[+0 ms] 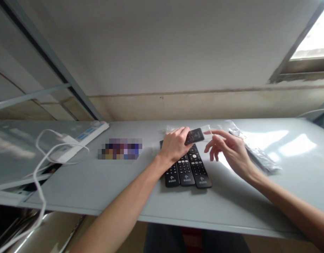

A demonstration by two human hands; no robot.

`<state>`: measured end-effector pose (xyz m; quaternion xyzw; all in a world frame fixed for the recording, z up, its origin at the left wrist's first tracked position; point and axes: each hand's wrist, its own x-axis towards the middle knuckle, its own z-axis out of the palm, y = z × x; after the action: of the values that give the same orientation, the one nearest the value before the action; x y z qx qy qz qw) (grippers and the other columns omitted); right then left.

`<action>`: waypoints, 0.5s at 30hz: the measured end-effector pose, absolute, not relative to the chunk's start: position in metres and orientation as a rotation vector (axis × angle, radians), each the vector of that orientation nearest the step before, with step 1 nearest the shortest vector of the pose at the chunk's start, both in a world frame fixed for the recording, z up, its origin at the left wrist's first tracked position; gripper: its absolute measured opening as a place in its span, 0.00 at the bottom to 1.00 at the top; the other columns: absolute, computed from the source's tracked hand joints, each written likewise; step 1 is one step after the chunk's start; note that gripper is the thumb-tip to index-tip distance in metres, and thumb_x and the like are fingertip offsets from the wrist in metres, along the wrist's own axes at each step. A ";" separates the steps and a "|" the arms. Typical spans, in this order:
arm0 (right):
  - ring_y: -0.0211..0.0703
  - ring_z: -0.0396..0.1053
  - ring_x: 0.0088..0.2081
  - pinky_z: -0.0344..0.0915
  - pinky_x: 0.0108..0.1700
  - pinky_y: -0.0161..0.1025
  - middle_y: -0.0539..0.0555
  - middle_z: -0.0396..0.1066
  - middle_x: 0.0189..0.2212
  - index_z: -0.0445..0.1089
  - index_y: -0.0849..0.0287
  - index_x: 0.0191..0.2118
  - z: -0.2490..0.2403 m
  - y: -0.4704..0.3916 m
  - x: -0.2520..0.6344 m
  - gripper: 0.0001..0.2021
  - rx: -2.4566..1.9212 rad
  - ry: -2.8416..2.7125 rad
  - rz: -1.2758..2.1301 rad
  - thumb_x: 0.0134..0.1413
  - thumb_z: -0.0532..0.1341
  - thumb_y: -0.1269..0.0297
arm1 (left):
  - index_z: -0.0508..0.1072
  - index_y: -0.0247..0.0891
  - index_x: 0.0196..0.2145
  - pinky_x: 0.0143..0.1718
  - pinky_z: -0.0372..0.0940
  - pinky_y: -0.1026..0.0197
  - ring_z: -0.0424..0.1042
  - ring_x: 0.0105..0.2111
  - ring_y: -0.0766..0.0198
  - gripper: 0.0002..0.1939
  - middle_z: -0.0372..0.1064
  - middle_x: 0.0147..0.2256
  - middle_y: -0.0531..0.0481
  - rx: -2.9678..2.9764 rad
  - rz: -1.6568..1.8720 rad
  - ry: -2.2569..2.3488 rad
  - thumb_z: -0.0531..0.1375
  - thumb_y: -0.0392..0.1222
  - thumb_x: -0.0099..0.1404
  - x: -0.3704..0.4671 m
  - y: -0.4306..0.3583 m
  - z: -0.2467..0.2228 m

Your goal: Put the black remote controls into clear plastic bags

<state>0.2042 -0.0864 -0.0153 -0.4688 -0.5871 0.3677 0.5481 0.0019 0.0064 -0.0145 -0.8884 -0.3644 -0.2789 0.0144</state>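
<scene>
My left hand [175, 142] is closed around a black remote control [195, 136], whose end sticks out past the fingers to the right. A thin clear plastic bag [207, 129] shows at that end. My right hand [227, 146] has thumb and forefinger at the bag, seemingly pinching it, with the other fingers loosely curled. Beneath the left hand, three black remote controls [186, 177] lie side by side on the grey table [119, 189], their upper parts partly hidden by that hand.
Right of the right hand lies another dark remote in clear plastic [262, 158]. A blurred-out colourful item [121, 149] lies on the left. A white power strip [82, 142] with a white cable [40, 189] sits by the metal frame. The wall [177, 105] bounds the table's back.
</scene>
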 end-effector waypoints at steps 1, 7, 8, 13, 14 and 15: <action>0.38 0.73 0.22 0.70 0.24 0.36 0.52 0.79 0.28 0.74 0.59 0.58 -0.015 -0.087 0.203 0.24 -1.118 -1.432 0.911 0.71 0.62 0.44 | 0.72 0.39 0.44 0.38 0.66 0.57 0.78 0.41 0.55 0.07 0.79 0.41 0.46 -2.762 -0.878 -1.123 0.64 0.42 0.71 0.002 0.007 -0.015; 0.37 0.73 0.25 0.69 0.26 0.35 0.53 0.78 0.28 0.81 0.58 0.52 -0.012 -0.089 0.202 0.19 -1.094 -1.558 0.945 0.71 0.63 0.48 | 0.70 0.39 0.53 0.44 0.70 0.55 0.78 0.45 0.53 0.14 0.78 0.45 0.46 -2.792 -0.868 -0.934 0.65 0.39 0.71 -0.001 0.008 -0.015; 0.38 0.74 0.26 0.70 0.26 0.35 0.53 0.78 0.29 0.82 0.57 0.49 -0.011 -0.088 0.204 0.17 -1.095 -1.504 0.874 0.71 0.64 0.49 | 0.68 0.39 0.57 0.45 0.70 0.54 0.78 0.47 0.53 0.18 0.78 0.46 0.46 -2.797 -0.868 -0.899 0.65 0.39 0.71 -0.001 0.009 -0.015; 0.42 0.76 0.33 0.71 0.29 0.37 0.53 0.78 0.35 0.80 0.54 0.39 -0.003 -0.079 0.220 0.12 -1.061 -1.127 0.620 0.68 0.67 0.52 | 0.67 0.39 0.61 0.46 0.73 0.53 0.80 0.47 0.52 0.22 0.79 0.48 0.45 -2.794 -0.829 -0.973 0.64 0.38 0.72 -0.005 0.015 -0.018; 0.43 0.77 0.35 0.72 0.30 0.38 0.53 0.78 0.37 0.79 0.53 0.41 -0.002 -0.076 0.222 0.11 -1.052 -1.061 0.615 0.68 0.67 0.52 | 0.68 0.39 0.60 0.45 0.73 0.54 0.80 0.47 0.52 0.20 0.79 0.48 0.45 -2.791 -0.816 -1.021 0.63 0.37 0.72 -0.005 0.016 -0.019; 0.44 0.78 0.38 0.73 0.32 0.38 0.53 0.79 0.39 0.78 0.51 0.45 -0.003 -0.074 0.223 0.10 -1.046 -1.002 0.624 0.67 0.68 0.52 | 0.69 0.40 0.59 0.44 0.74 0.54 0.81 0.47 0.52 0.19 0.79 0.49 0.45 -2.782 -0.814 -1.075 0.62 0.36 0.73 -0.006 0.017 -0.019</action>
<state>0.2234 -0.0736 -0.0030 -0.4703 -0.4507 0.2806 0.7049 -0.0058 0.0168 -0.0194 -0.8996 -0.3476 -0.2633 0.0248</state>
